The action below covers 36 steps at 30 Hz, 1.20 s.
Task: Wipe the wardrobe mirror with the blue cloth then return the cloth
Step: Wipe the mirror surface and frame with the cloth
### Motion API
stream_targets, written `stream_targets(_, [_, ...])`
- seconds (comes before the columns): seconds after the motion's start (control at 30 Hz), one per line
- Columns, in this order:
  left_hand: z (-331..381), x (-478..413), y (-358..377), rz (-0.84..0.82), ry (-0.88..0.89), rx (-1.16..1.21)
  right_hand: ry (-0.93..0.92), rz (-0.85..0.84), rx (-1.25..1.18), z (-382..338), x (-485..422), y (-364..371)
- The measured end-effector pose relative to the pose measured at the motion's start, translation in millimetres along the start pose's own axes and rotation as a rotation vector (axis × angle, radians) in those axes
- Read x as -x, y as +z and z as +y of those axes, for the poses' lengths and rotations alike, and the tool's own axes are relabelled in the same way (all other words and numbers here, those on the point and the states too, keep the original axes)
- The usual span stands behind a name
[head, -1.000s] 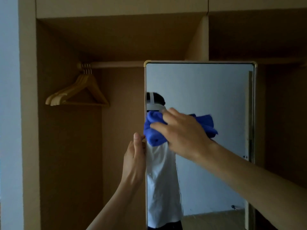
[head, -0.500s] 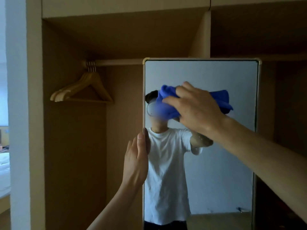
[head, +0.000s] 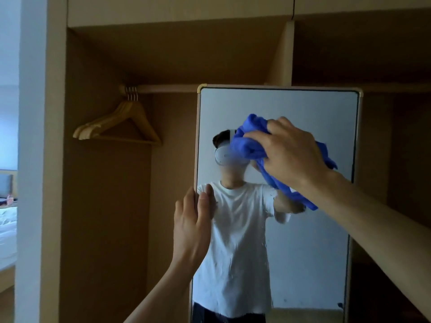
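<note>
The tall wardrobe mirror [head: 310,241] stands in front of me in a thin pale frame, reflecting a person in a white T-shirt. My right hand [head: 291,157] grips the bunched blue cloth [head: 249,141] and presses it against the upper middle of the glass; a loose end of the cloth hangs down below my wrist. My left hand [head: 193,220] holds the mirror's left edge at mid height, thumb on the glass side and fingers behind the frame. Faint streaks show on the lower glass.
The mirror hangs inside an open wooden wardrobe [head: 107,206]. Wooden hangers [head: 121,127] hang on the rail [head: 168,88] to the left. A dark compartment [head: 396,136] lies to the right. A white wall edge [head: 32,159] and part of a bed [head: 8,234] are far left.
My right hand has carried the cloth up from the mirror's left edge and then rightwards across the upper glass. My left hand keeps its hold on the left edge; the view has shifted right.
</note>
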<state>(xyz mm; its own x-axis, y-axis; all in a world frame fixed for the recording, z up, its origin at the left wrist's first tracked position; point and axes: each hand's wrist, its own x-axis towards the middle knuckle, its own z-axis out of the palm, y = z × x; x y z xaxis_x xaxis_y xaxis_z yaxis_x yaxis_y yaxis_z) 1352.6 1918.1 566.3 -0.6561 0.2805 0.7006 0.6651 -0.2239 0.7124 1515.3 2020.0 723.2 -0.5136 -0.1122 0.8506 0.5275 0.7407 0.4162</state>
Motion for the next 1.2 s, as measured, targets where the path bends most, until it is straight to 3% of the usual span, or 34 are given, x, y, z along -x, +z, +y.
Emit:
stream_targets(0.27, [-0.1,7.3,6.8,0.015,-0.04,-0.01,-0.359,-0.208,-0.083,-54.6,101.1,31.2])
stream_targets(0.37, [-1.6,8.9,7.6,0.003,-0.054,-0.024,-0.286,-0.155,-0.086,-36.3,83.7,22.9])
stream_targets(0.53, [-3.2,11.1,7.1,0.003,-0.046,-0.057,0.037,0.002,-0.03,29.1,14.1,-6.3])
stream_targets(0.73, [-2.2,12.7,6.1,0.001,-0.066,-0.04,-0.028,-0.087,-0.091,5.3,57.4,10.2])
stream_targets(0.9, [-5.9,13.2,7.0,-0.004,-0.089,-0.055,-0.282,-0.244,-0.113,-12.5,105.9,20.7])
stream_targets(1.1, [-3.7,15.9,8.9,-0.01,-0.073,-0.09,0.061,-0.026,-0.081,44.5,30.2,-10.6])
stream_targets(1.2, [-3.3,17.1,7.6,-0.009,-0.057,-0.093,0.021,-0.041,-0.076,44.1,25.5,-9.2])
